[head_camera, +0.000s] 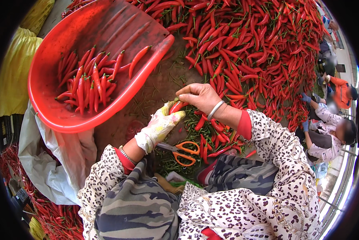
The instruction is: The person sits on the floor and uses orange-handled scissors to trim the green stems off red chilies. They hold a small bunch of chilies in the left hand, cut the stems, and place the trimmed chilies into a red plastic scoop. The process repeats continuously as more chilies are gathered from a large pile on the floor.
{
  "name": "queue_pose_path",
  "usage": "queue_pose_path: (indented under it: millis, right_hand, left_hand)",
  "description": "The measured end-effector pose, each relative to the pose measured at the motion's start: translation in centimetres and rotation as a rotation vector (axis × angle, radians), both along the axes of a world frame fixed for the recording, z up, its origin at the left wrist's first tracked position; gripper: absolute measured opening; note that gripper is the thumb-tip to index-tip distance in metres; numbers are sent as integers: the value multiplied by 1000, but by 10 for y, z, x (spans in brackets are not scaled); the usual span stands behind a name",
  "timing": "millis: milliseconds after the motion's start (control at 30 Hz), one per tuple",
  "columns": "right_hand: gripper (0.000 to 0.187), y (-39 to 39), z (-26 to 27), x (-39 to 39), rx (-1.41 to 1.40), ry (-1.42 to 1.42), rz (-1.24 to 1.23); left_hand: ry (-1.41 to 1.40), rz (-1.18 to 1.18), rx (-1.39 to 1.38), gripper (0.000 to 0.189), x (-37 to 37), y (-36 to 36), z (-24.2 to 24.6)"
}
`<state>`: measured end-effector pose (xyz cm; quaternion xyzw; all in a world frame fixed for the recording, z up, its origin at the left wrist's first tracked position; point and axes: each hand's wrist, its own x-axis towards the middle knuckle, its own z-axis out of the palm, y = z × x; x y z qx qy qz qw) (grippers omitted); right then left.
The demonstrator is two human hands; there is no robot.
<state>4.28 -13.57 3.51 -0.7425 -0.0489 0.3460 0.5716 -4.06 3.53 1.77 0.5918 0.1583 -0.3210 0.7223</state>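
In my left hand, which wears a stained white-and-yellow glove, a red chili pepper is held between thumb and fingers. My bare right hand, with a silver bangle at the wrist, pinches at the green stem end of that same pepper. Below the hands lie orange-handled scissors, their blades partly under my left wrist. Up and to the left is a red plastic scoop with a cluster of red chili peppers inside.
A large heap of red chilies spreads across the upper right. Green stems litter the ground around the scissors. White sacking and a yellow sack lie at left. Several people sit at the far right, one in an orange top.
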Motion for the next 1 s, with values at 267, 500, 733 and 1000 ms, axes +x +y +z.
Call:
queue_pose_path:
  millis: [267, 500, 733, 1000]
  right_hand:
    - [23, -13, -26, 30, 156, 123, -302]
    - [29, -72, -55, 48, -742, -432, 770]
    - [75, -117, -53, 149, -1081, -517, 33]
    - [73, -137, -94, 107, -838, -598, 61]
  left_hand:
    - [-54, -82, 87, 49, -5, 3, -8]
    - [-74, 47, 204, 38, -5, 16, -22]
    - [-35, 226, 122, 39, -5, 9, -24]
    - [137, 189, 51, 38, -4, 0, -19]
